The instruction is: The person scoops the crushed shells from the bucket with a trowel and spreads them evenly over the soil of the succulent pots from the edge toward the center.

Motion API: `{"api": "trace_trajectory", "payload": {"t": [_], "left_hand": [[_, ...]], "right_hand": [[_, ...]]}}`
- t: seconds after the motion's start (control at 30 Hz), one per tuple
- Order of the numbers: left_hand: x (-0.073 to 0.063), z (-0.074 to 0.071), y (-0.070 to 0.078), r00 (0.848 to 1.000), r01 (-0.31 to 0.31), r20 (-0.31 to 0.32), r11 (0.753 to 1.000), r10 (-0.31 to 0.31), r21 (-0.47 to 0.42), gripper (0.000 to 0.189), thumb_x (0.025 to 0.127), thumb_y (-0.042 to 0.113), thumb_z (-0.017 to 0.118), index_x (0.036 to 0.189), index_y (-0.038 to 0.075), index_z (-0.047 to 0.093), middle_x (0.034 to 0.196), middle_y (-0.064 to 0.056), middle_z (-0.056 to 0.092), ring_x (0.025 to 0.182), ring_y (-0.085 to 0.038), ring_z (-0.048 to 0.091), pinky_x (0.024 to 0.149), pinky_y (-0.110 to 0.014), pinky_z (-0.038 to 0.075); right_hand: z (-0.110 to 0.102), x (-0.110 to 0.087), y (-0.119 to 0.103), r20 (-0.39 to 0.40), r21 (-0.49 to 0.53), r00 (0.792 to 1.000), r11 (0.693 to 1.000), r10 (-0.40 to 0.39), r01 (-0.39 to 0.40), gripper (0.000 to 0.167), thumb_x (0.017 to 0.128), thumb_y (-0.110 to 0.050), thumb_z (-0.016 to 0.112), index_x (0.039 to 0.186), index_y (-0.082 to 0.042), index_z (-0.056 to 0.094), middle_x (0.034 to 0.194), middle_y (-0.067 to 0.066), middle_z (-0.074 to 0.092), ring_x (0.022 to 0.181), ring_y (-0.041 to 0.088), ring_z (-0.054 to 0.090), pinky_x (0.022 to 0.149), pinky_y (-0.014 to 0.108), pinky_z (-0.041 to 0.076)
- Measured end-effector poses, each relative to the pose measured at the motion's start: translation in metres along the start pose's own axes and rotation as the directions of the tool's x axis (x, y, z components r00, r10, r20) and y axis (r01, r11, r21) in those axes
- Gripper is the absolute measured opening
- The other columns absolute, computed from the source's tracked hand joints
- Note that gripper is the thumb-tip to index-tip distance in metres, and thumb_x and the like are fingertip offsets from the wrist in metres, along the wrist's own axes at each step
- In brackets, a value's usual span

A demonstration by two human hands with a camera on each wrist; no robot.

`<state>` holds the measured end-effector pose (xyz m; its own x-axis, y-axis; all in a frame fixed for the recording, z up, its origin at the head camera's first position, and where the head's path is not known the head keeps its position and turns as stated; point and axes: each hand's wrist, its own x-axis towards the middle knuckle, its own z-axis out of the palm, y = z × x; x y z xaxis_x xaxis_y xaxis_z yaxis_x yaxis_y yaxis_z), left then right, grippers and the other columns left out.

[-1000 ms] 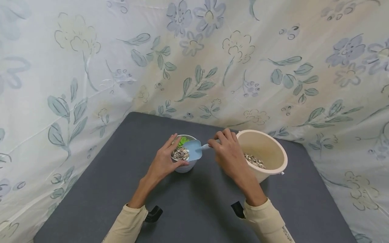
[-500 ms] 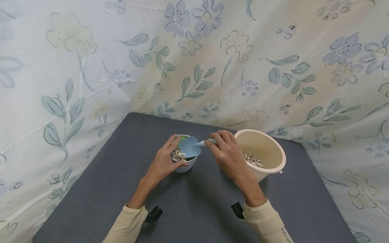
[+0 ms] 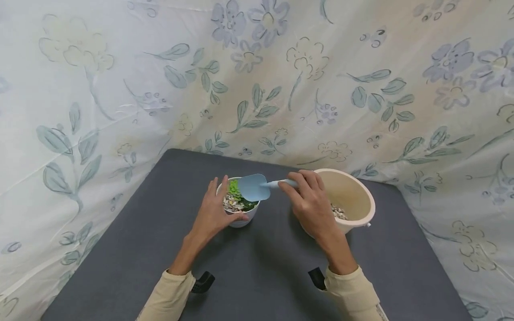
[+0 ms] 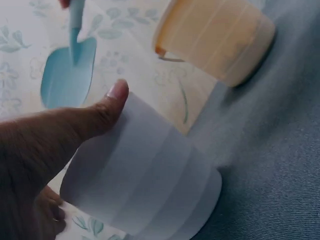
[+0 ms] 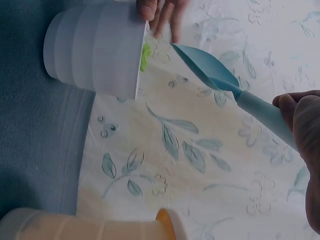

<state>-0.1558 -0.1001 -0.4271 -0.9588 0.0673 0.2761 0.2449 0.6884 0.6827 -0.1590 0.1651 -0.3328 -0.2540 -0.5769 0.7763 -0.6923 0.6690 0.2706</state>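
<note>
A white ribbed flowerpot [image 3: 241,222] stands on the dark table, holding a bright green leafy plant [image 3: 234,187] and mixed pebbles [image 3: 234,203]. My left hand [image 3: 210,211] holds it by the rim, thumb on the near side and fingers on the far left. A light blue trowel [image 3: 254,187] is held by its handle in my right hand [image 3: 311,203]. Its blade hovers over the pot's right side, apart from the rim in the right wrist view, and no pebbles show on it. Dark green leaves are visible at the pot's right.
To the right, partly behind my right hand, stands a cream bucket [image 3: 367,200] with pebbles [image 3: 338,212] at its bottom. Flower-printed cloth [image 3: 257,111] hangs behind the grey table [image 3: 257,276] and along its left side.
The trowel blade has tipped over, then risen and drawn back from the pebbles, uncovering the plant. Pebbles it carried are no longer on it. My left hand stays at the pot.
</note>
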Motion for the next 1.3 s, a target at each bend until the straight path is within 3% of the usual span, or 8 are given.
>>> {"api": "trace_trajectory", "payload": {"t": [0.1,0.2,0.4,0.53,0.67,0.77,1.0,1.3], "left_hand": [[0.006,-0.001,-0.004,0.996,0.076,0.058,0.997,-0.075,-0.023,0.136,0.072,0.054,0.094,0.17,0.014,0.009,0.172,-0.023,0.026,0.156,-0.048,0.032,0.116,-0.067,0.041],[0.014,-0.007,-0.013,0.987,0.085,0.141,0.994,-0.075,-0.068,0.142,0.07,0.053,0.096,0.17,0.018,0.001,0.172,-0.021,0.027,0.156,-0.046,0.034,0.117,-0.067,0.041],[0.032,-0.025,-0.031,0.955,-0.049,0.287,0.992,0.08,-0.115,0.142,0.07,0.043,0.098,0.17,0.019,0.001,0.171,-0.025,0.027,0.153,-0.05,0.036,0.114,-0.069,0.041],[0.038,-0.032,-0.027,0.938,-0.125,0.308,0.985,0.157,-0.121,0.133,0.073,0.042,0.096,0.171,0.021,0.008,0.175,-0.022,0.017,0.158,-0.051,0.025,0.116,-0.074,0.035],[0.04,-0.026,-0.002,0.952,-0.163,0.24,0.978,0.191,-0.134,0.111,0.082,0.039,0.09,0.169,0.024,0.022,0.176,-0.019,0.014,0.159,-0.051,0.021,0.115,-0.077,0.033],[0.043,-0.01,0.028,0.954,-0.224,0.164,0.962,0.249,-0.157,0.093,0.088,0.036,0.085,0.165,0.021,0.034,0.174,-0.017,0.023,0.154,-0.047,0.037,0.112,-0.07,0.042],[0.053,0.048,0.092,0.915,-0.364,0.1,0.907,0.391,-0.211,0.068,0.094,0.033,0.079,0.154,0.012,0.054,0.163,-0.017,0.046,0.15,-0.039,0.048,0.117,-0.059,0.045],[0.051,0.101,0.13,0.911,-0.37,0.099,0.899,0.4,-0.235,0.06,0.091,0.035,0.083,0.141,0.006,0.066,0.158,-0.021,0.05,0.146,-0.041,0.052,0.113,-0.057,0.05]], "right_hand": [[-0.01,-0.007,0.009,-0.014,0.005,0.998,0.998,0.061,-0.061,0.022,0.09,0.012,0.07,0.105,-0.001,0.08,0.105,0.02,0.07,0.101,0.037,0.057,0.087,0.052,0.05],[-0.02,-0.016,0.021,-0.047,0.014,0.99,0.991,0.132,-0.131,0.027,0.086,0.019,0.069,0.103,0.0,0.08,0.103,0.019,0.069,0.101,0.038,0.057,0.086,0.052,0.047],[-0.048,-0.039,0.049,-0.081,-0.017,0.968,0.971,0.236,-0.238,0.018,0.088,0.014,0.073,0.1,0.003,0.08,0.101,0.022,0.069,0.1,0.04,0.056,0.085,0.055,0.043],[-0.07,-0.053,0.068,-0.075,-0.052,0.961,0.962,0.265,-0.269,0.015,0.089,0.01,0.072,0.101,0.004,0.078,0.102,0.026,0.067,0.098,0.044,0.053,0.084,0.058,0.04],[-0.09,-0.063,0.088,-0.023,-0.092,0.952,0.948,0.305,-0.305,0.017,0.087,0.014,0.073,0.101,0.006,0.078,0.102,0.027,0.066,0.097,0.045,0.05,0.084,0.058,0.037],[-0.101,-0.07,0.103,0.048,-0.145,0.941,0.935,0.334,-0.325,0.018,0.085,0.016,0.075,0.099,0.006,0.079,0.1,0.026,0.067,0.097,0.045,0.051,0.085,0.059,0.038],[-0.1,-0.081,0.124,0.229,-0.278,0.918,0.925,0.324,-0.258,0.02,0.081,0.017,0.077,0.094,0.002,0.079,0.096,0.022,0.067,0.097,0.042,0.055,0.078,0.058,0.046],[-0.073,-0.079,0.131,0.431,-0.392,0.826,0.9,0.362,-0.189,0.016,0.085,0.011,0.078,0.09,-0.004,0.08,0.093,0.016,0.065,0.095,0.035,0.051,0.086,0.049,0.046]]}}
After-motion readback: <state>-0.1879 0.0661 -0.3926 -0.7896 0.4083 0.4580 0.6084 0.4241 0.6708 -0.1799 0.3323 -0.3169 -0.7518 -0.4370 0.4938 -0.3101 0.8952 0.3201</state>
